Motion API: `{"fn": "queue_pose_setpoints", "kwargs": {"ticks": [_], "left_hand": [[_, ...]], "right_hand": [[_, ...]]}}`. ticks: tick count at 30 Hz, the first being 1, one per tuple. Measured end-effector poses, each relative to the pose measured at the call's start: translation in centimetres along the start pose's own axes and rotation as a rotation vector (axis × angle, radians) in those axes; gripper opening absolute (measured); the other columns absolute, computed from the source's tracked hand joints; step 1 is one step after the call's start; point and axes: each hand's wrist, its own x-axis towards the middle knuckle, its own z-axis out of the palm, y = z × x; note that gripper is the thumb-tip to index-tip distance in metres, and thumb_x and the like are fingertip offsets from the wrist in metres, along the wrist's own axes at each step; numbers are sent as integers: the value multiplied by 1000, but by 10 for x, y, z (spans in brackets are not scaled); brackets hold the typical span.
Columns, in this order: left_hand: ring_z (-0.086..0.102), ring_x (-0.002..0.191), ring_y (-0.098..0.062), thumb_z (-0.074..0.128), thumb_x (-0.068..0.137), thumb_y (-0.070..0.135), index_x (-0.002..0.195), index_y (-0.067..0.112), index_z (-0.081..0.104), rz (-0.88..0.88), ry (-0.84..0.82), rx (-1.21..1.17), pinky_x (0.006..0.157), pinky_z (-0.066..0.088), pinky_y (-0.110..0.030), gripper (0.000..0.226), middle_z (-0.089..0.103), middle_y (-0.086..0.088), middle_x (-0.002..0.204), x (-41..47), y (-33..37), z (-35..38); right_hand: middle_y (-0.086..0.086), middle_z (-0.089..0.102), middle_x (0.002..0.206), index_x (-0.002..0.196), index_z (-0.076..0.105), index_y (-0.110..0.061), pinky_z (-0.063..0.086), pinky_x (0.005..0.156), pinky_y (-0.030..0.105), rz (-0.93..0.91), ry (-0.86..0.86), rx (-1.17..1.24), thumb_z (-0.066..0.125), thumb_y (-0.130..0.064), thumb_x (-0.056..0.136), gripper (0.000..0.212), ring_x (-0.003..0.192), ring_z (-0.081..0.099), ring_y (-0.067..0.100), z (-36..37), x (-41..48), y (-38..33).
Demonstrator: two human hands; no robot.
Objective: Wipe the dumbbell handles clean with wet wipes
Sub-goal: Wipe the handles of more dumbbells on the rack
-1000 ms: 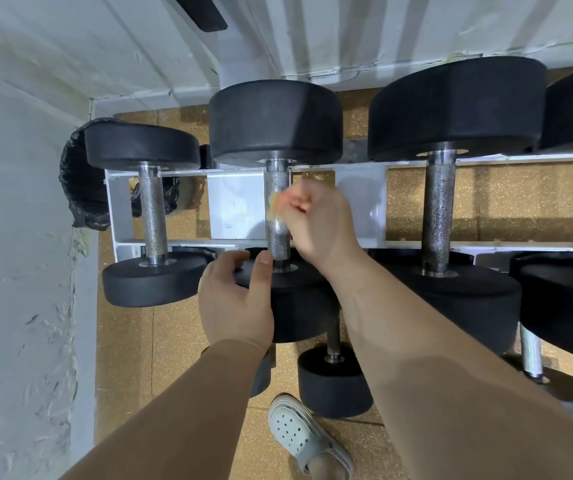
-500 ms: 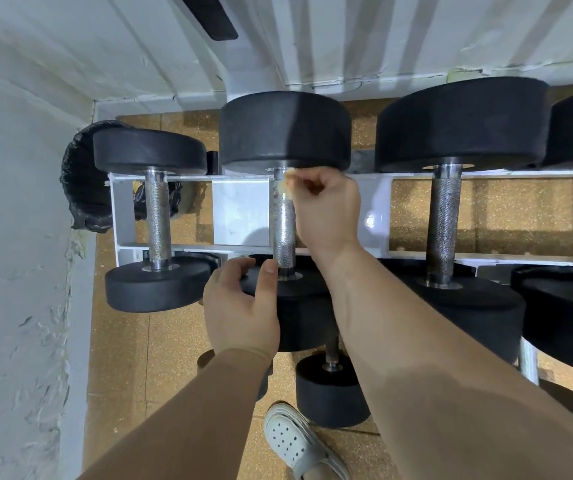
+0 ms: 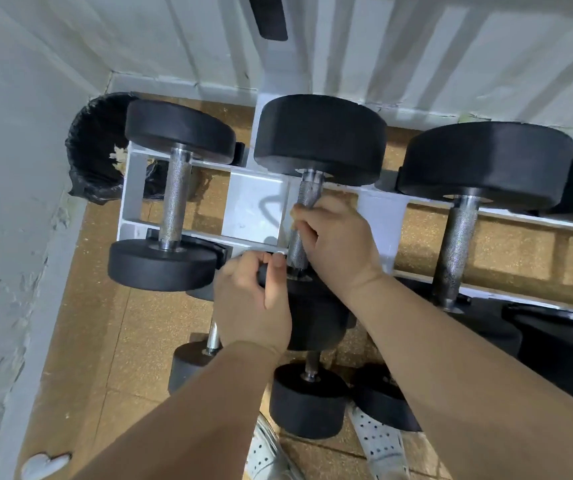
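Location: white rack (image 3: 257, 206) in a room corner, three black-headed dumbbells lying across its top rails, handles running away from the camera.

Middle dumbbell (image 3: 319, 140): resting on the rails, far head toward the back wall, near head (image 3: 312, 320) toward the person. Knurled steel handle (image 3: 307, 192) exposed just below the far head and again in a short stretch above the near head.

Right grip (image 3: 337, 244): wrapped round the handle at about mid-length, fingers curled over it from the right, fingertips showing on the bar's left side. Bare metal visible on either side of the grip.

Wet wipe: not distinguishable; hidden under the curled fingers or too small to tell.

Left grip (image 3: 250, 306): on the near head, fingers hooked over its left edge, thumb laid upright against its upper face just beside the foot of the handle. Separated from the right grip by a narrow gap.

Neighbouring items: smaller dumbbell (image 3: 174, 199) to the left and larger dumbbell (image 3: 458, 237) to the right, both on the same rails, neither touched. Black bin bag (image 3: 94, 150) behind the rack's left end. Further dumbbells (image 3: 307, 400) lower down beneath the top rails, over a cork-coloured floor (image 3: 98, 323). Pale perforated sandals (image 3: 378, 441) at the bottom edge.
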Motion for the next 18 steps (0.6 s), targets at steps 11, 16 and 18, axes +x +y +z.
{"fn": "queue_pose_setpoints", "kwargs": {"ticks": [11, 16, 18], "left_hand": [[50, 86, -29, 22, 92, 58, 74, 28, 45, 18, -3, 55, 71, 41, -42, 42, 57, -4, 84, 0, 1, -2], [51, 93, -29, 20, 91, 60, 81, 21, 56, 15, 0, 54, 78, 46, -47, 54, 60, -4, 89, -2, 2, -2], [50, 96, -27, 17, 90, 61, 82, 23, 56, 11, -20, 58, 80, 45, -47, 55, 60, -3, 91, -2, 3, -2]], "right_hand": [[11, 64, 86, 98, 76, -12, 53, 69, 37, -32, -165, -107, 60, -16, 90, 19, 78, 62, 34, -8, 16, -1], [7, 63, 83, 106, 76, -16, 54, 64, 35, -277, -423, -152, 67, -14, 90, 19, 76, 64, 31, -23, 4, -2], [8, 63, 86, 101, 77, -14, 54, 67, 36, -243, -361, -211, 64, -10, 88, 19, 79, 63, 34, -24, 22, 0]]}}
